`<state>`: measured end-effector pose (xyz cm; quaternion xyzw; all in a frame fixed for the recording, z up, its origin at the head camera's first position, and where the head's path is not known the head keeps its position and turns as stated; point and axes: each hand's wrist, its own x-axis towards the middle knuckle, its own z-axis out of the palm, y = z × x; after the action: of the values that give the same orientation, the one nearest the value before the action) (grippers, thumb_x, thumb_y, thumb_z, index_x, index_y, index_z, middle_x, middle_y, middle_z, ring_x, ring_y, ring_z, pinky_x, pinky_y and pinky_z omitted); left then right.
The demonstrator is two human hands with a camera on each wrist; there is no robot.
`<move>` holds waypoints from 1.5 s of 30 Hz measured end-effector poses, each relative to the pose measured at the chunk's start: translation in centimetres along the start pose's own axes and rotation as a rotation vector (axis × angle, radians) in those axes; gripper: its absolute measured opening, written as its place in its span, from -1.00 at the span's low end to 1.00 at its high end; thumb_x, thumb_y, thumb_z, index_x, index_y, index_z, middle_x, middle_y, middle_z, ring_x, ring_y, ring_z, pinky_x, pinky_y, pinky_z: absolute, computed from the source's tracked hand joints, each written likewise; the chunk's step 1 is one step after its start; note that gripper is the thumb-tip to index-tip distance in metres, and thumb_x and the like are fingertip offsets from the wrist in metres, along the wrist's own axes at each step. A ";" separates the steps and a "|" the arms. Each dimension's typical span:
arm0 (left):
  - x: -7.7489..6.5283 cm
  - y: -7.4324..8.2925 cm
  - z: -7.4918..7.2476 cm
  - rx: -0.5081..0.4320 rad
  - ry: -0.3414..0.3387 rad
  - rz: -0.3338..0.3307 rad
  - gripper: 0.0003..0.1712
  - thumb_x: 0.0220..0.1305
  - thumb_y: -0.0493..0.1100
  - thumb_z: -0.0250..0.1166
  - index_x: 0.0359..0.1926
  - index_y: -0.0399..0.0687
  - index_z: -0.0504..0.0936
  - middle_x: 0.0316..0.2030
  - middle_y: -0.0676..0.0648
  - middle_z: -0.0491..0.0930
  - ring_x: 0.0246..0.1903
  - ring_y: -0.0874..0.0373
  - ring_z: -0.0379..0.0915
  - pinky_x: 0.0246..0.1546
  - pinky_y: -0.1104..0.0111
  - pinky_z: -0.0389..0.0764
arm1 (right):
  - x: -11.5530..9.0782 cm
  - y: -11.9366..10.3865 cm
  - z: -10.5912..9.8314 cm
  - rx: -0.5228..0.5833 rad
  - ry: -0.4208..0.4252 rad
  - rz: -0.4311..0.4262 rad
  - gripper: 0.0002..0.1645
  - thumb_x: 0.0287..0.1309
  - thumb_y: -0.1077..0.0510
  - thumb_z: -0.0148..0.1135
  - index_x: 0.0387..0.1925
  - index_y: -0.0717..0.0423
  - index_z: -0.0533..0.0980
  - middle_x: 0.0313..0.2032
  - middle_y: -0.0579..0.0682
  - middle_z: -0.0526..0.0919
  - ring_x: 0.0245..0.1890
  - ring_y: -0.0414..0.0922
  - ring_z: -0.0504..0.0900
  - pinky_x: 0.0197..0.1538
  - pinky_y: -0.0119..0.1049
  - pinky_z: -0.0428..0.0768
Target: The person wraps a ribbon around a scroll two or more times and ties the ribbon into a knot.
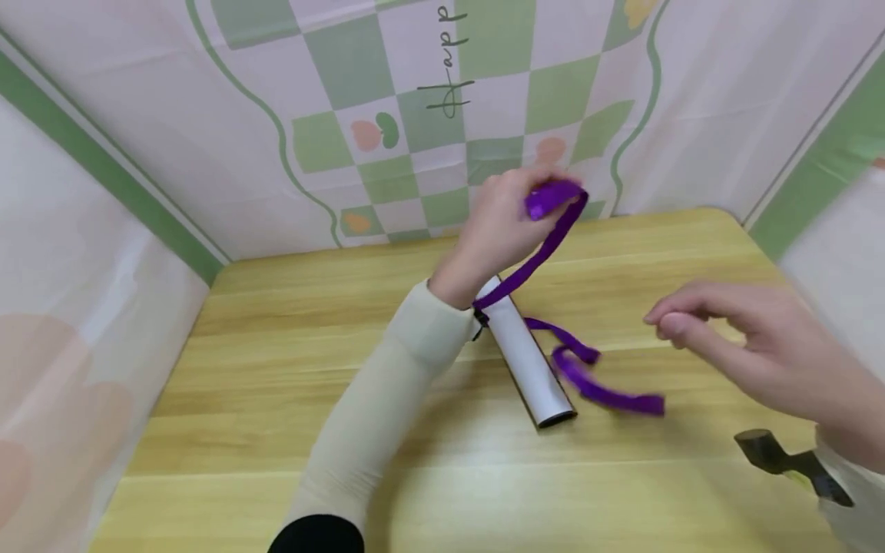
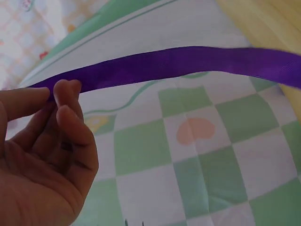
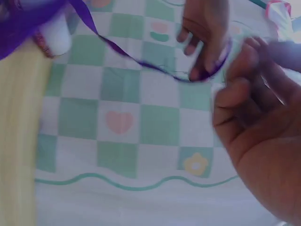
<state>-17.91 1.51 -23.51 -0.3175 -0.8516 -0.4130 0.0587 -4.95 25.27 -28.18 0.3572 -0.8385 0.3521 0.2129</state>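
My left hand [image 1: 508, 219] pinches one end of a purple ribbon [image 1: 535, 265] above the table; the left wrist view shows this ribbon [image 2: 178, 62] stretching away from the fingertips. Below lies a rolled white sheet [image 1: 522, 349], slanting across the tabletop with a dark edge at its near end. The ribbon crosses over the roll's upper part and comes out on its right side, where the loose tail [image 1: 615, 395] curls. Whether it runs beneath the roll is hidden. To the right, my right hand [image 1: 767, 353] hovers with loosely bent fingers, holding nothing visible; it is blurred in the right wrist view.
A wooden table [image 1: 276, 369] carries the roll. Behind it hangs a cloth [image 1: 353, 69] with green and white checks, and plain cloth panels close off both sides. A dark strap-like device [image 1: 781, 457] sits at my right wrist.
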 end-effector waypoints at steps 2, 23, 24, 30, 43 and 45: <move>0.8 0.2 0.9 0.000 -0.073 -0.008 -0.62 0.30 -0.06 0.18 0.13 0.09 0.59 -0.02 0.15 0.62 -0.22 0.37 0.53 -0.19 0.60 0.44 | -0.2 0.4 0.6 -0.025 -0.100 -0.003 -0.58 -0.01 0.47 0.23 -0.20 -0.07 0.62 -0.33 -0.30 0.66 -0.40 -0.39 0.53 -0.29 -0.61 0.46; -7.9 -5.6 9.2 0.743 -0.458 0.015 -0.70 0.38 0.11 0.03 -0.08 0.19 0.63 -0.24 0.15 0.54 -0.42 0.29 0.41 -0.53 0.40 0.48 | -5.3 2.1 7.3 -0.001 -0.872 0.370 -0.65 -0.03 -0.31 0.28 -0.32 -0.22 0.50 -0.49 -0.33 0.41 -0.52 -0.41 0.32 -0.48 -0.42 0.39; -8.4 -5.6 9.2 0.767 -0.450 0.020 -0.70 0.38 0.11 0.03 -0.11 0.18 0.63 -0.27 0.14 0.53 -0.45 0.27 0.39 -0.55 0.38 0.47 | -5.5 2.0 7.6 -0.020 -0.879 0.359 -0.69 -0.03 -0.28 0.29 -0.37 -0.24 0.48 -0.51 -0.34 0.40 -0.53 -0.41 0.31 -0.48 -0.43 0.39; -10.4 -5.8 9.4 0.804 -0.421 -0.032 -0.59 0.36 0.22 0.00 -0.09 0.11 0.61 -0.16 0.07 0.55 -0.52 0.21 0.40 -0.60 0.38 0.47 | -5.5 1.8 7.6 -0.007 -0.871 0.335 -0.83 0.14 -0.10 0.22 -0.49 -0.28 0.43 -0.62 -0.38 0.35 -0.64 -0.44 0.27 -0.58 -0.47 0.36; -11.9 -6.0 7.3 0.620 -0.608 -0.154 -0.63 0.32 0.16 0.12 -0.02 0.08 0.58 0.00 0.09 0.45 -0.26 0.29 0.42 -0.32 0.47 0.53 | -2.4 1.4 1.3 -0.162 -0.419 0.221 -0.81 0.20 0.13 0.21 -0.28 -0.31 0.47 -0.68 -0.47 0.25 -0.75 -0.50 0.15 -0.67 -0.54 0.27; -12.2 -5.9 6.8 0.622 -0.647 -0.155 -0.63 0.30 0.16 0.14 -0.01 0.11 0.59 0.01 0.11 0.46 -0.27 0.29 0.43 -0.31 0.47 0.52 | -1.6 1.1 0.8 -0.202 -0.357 0.212 -0.79 0.16 0.16 0.25 -0.27 -0.27 0.50 -0.66 -0.47 0.30 -0.75 -0.48 0.18 -0.66 -0.55 0.28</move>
<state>-10.62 -2.13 -36.34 -0.3328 -0.9309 -0.0203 -0.1491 -4.83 25.97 -30.16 0.3004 -0.9267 0.2182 0.0576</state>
